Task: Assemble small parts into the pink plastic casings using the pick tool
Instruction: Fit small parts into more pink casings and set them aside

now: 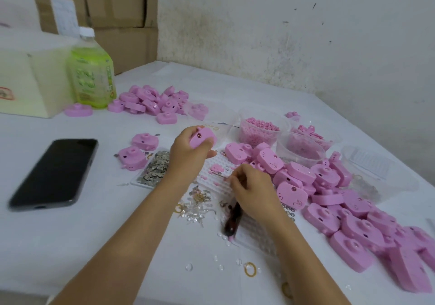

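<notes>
Dozens of pink casings (pixel 329 200) heaped at 4 o'clock on the white surface (pixel 113 234), left grip (pixel 186 155) clutching one casing (pixel 203 138) at centre, right grip (pixel 251 192) pinching pick tool (pixel 231 220), phone (pixel 54 175) at 9, green bottle (pixel 91 76) at 10, label unreadable

The left hand (pixel 186 154) grips a pink casing (pixel 203 137) above a white pegged tray (pixel 211 178) in the middle of the table (pixel 106 238). The right hand (pixel 251 187) holds the pick tool (pixel 231 220), its dark handle pointing toward the near edge and its tip over the tray. A heap of casings (pixel 329 187) runs along the right edge. A phone (pixel 55 174) lies near the left edge.
</notes>
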